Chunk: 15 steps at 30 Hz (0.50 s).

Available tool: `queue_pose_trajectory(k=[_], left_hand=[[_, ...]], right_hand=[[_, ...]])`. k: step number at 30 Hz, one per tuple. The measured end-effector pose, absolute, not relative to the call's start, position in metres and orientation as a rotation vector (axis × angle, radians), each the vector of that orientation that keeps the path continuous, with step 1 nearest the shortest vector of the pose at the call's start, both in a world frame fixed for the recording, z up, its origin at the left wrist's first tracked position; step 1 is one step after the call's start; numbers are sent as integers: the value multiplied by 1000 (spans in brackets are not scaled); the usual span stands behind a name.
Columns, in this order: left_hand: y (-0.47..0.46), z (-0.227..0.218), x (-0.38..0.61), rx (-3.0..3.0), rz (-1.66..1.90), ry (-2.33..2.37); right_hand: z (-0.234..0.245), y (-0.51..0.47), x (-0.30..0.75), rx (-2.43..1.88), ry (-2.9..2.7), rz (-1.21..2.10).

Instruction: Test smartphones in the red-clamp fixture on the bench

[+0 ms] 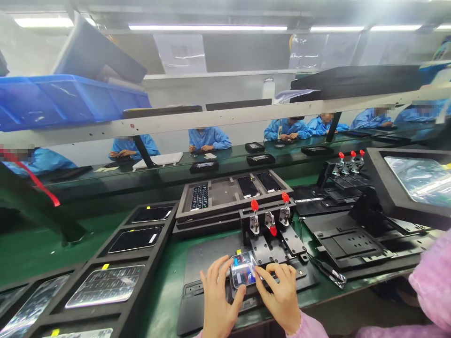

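Observation:
A small, flat phone-like device with a glossy face (243, 271) is held at a tilt in front of a black clamping fixture (260, 249). My left hand (220, 295) grips its left side, thumb at the lower edge and fingers at the upper left. At its right edge, the fingertips of my right hand (282, 293) are closed against it. Blue and red patches show on its face, and a yellow tab (238, 252) sticks out at the top. Whether clear film covers it I cannot tell. Toggle clamps with red grips (254, 205) stand just behind it.
Left of me, black foam trays (136, 263) hold flat panels. Behind the fixture sits another tray (225, 206) with screens and a keypad. A second fixture (345, 239) and a tilted framed panel (378, 188) stand right. A blue bin (70, 101) rests on the overhead shelf. Co-workers sit opposite.

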<state>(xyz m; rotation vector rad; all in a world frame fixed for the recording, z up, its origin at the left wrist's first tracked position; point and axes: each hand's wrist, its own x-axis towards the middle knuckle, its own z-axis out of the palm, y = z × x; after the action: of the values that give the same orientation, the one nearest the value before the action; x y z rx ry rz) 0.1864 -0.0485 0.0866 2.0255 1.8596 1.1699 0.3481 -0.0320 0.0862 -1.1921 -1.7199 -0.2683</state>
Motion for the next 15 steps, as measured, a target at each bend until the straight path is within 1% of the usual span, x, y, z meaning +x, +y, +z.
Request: queue_pose_trajectory(k=[4, 6, 9, 15], left_hand=[[-43, 85, 175, 2187, 777, 1955], [-42, 84, 173, 2234, 656, 1956], [-43, 82, 171, 2250, 654, 1942], [-47, 78, 158, 2179, 827, 1930]], right_hand=[[83, -33, 349, -1176, -1750, -269], [81, -35, 351, -1170, -1765, -271], [78, -39, 355, -1157, -1781, -281], [66, -55, 377, -1118, -1643, -279]])
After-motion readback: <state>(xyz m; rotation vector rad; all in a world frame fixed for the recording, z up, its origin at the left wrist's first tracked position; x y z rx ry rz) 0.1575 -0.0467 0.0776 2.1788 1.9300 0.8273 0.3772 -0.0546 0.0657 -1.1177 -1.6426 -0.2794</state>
